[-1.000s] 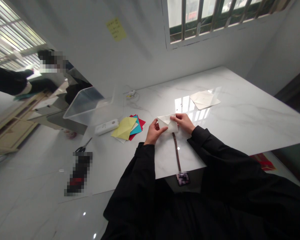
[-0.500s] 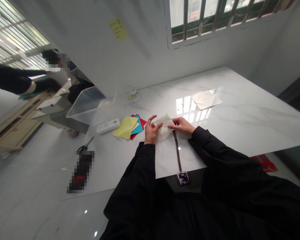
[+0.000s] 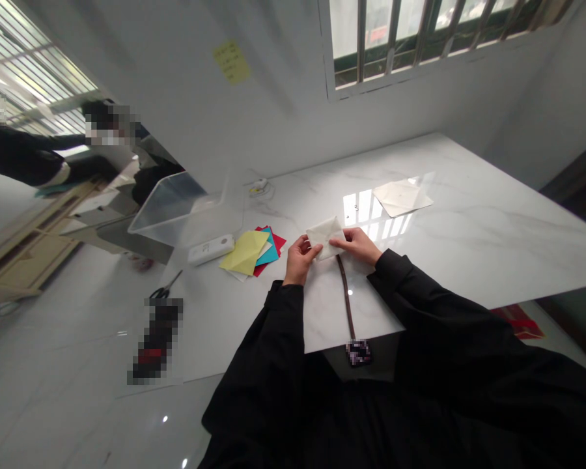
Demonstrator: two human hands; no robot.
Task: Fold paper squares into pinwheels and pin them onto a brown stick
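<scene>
Above the table near its front edge, a small white folded paper (image 3: pixel 326 233) is held between my two hands, its creases meeting near the middle. My left hand (image 3: pixel 299 262) pinches its lower left side, thumb on the near face. On the right edge, my right hand (image 3: pixel 360 246) grips it with the thumb pressed near the centre. The fingers behind the paper are partly hidden. A dark brown strap (image 3: pixel 346 296) hangs below the paper, toward a pixelated object (image 3: pixel 359 352) at the table's edge.
Left of my hands lie yellow (image 3: pixel 247 253), blue and red papers, a white device (image 3: pixel 211 249), scissors (image 3: pixel 163 290) and a clear plastic bin (image 3: pixel 176 202). Another white paper (image 3: pixel 403 197) rests on the marble-patterned table (image 3: pixel 493 215). People (image 3: pixel 24 153) are at far left.
My left fingers have closed in, from spread at the paper's side to a pinch lower down. The paper has turned and now looks like a flatter, neater square.
</scene>
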